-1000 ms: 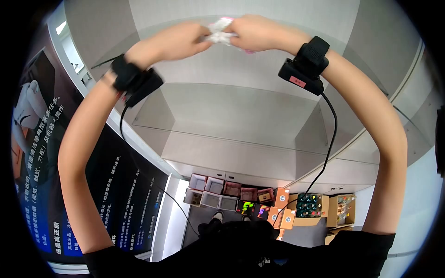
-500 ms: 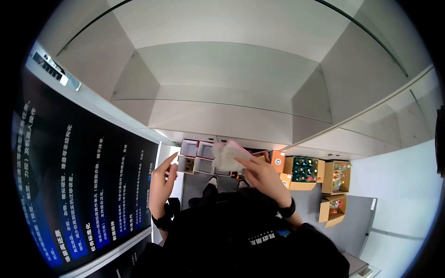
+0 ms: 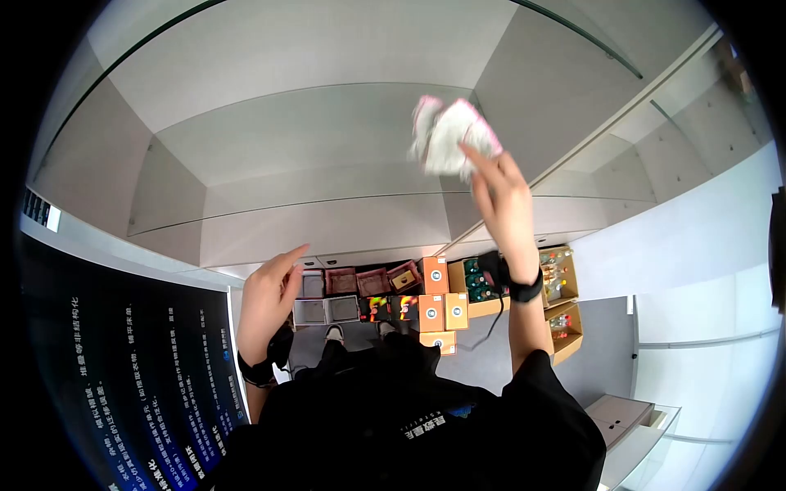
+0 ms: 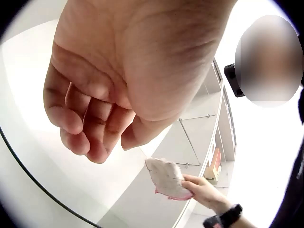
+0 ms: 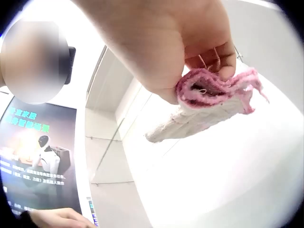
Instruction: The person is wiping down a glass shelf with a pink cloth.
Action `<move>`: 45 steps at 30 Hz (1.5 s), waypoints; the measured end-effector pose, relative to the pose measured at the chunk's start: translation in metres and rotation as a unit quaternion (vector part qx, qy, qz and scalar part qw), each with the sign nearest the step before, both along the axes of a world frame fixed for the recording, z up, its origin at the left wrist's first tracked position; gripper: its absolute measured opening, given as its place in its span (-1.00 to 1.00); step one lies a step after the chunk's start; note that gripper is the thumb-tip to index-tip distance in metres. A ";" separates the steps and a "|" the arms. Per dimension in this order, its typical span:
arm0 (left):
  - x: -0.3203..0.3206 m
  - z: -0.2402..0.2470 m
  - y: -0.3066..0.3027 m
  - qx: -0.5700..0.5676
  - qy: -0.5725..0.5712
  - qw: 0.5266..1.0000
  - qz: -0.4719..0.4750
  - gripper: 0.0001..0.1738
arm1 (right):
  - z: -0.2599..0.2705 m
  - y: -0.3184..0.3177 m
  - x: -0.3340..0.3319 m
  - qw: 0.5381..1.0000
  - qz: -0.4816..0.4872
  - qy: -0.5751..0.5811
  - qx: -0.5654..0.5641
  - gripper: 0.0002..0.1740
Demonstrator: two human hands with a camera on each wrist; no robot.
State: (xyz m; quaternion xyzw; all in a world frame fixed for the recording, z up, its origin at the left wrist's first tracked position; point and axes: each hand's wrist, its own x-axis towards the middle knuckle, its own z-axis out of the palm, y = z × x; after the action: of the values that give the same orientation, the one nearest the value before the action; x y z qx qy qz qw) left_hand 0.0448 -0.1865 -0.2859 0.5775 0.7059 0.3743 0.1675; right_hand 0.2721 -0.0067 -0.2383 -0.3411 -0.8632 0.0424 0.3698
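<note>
A folded white cloth with a pink edge [image 3: 452, 139] is pinched in my right hand [image 3: 509, 214], raised in front of the glass-shelved cabinet. In the right wrist view the fingers and thumb of my right hand [image 5: 166, 38] grip the cloth [image 5: 194, 118] near its pink edge. My left hand [image 3: 266, 303] is lower and to the left, away from the cloth, holding nothing. The left wrist view shows my left hand [image 4: 118, 71] with loosely bent fingers, the cloth [image 4: 166, 178] hanging beyond it from the other hand.
A cabinet with glass shelves [image 3: 303, 139] spans the upper view. On the floor below are grey and pink bins [image 3: 342, 308], orange boxes [image 3: 434, 276] and cartons of bottles [image 3: 559, 278]. A dark printed panel [image 3: 123, 352] stands at the left.
Both hands were together on the cloth up high, then came down and apart. My right hand has since lifted the cloth up and to the right; the view has shifted too.
</note>
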 end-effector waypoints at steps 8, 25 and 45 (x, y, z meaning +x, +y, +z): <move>-0.007 -0.035 -0.016 -0.051 -0.020 0.999 0.002 -0.75 | -0.145 0.085 -0.022 0.993 -0.057 -0.103 0.027 -0.65; 0.071 0.017 0.233 0.075 0.178 0.957 -0.217 -0.69 | -0.155 0.085 -0.025 0.990 -0.121 -0.062 -0.024 -0.67; 0.161 -0.085 0.331 -0.046 0.182 0.929 -0.318 -0.71 | -0.151 0.130 0.016 0.857 -0.402 -0.299 -0.124 -0.70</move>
State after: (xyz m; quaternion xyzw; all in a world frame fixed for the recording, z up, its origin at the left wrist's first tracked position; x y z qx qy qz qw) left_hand 0.2062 0.1446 -0.3706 0.8215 0.5203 0.1572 0.1725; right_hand 0.2879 0.1230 -0.3894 -0.6974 -0.7077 -0.1077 0.0334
